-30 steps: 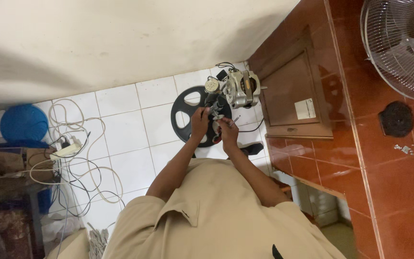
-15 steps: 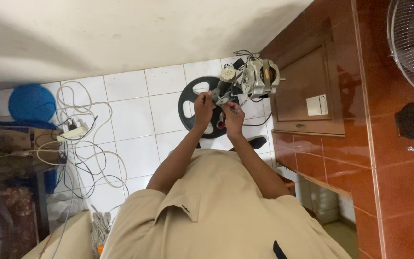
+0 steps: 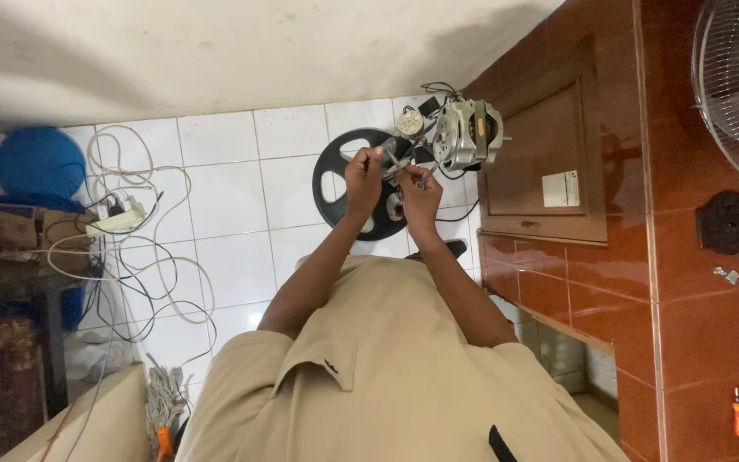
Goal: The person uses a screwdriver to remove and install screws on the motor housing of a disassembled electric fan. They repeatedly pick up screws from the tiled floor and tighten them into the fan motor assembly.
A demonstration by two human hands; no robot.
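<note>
Head view: both hands [image 3: 391, 184] at grey motor [image 3: 464, 133] over black wheel [image 3: 344, 184].

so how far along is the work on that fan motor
Already done: the motor is out of any housing, bare on the white tiles, and the black round cover lies loose beside it. In hand: the left hand and right hand hold small parts at its wiring, each grip closed. Left: the wires hang loose and nothing is refitted.

A single head-worn camera looks steeply down over the person's shoulders; both hands work at arm's length. White floor tiles [image 3: 233, 197] lie far below.
</note>
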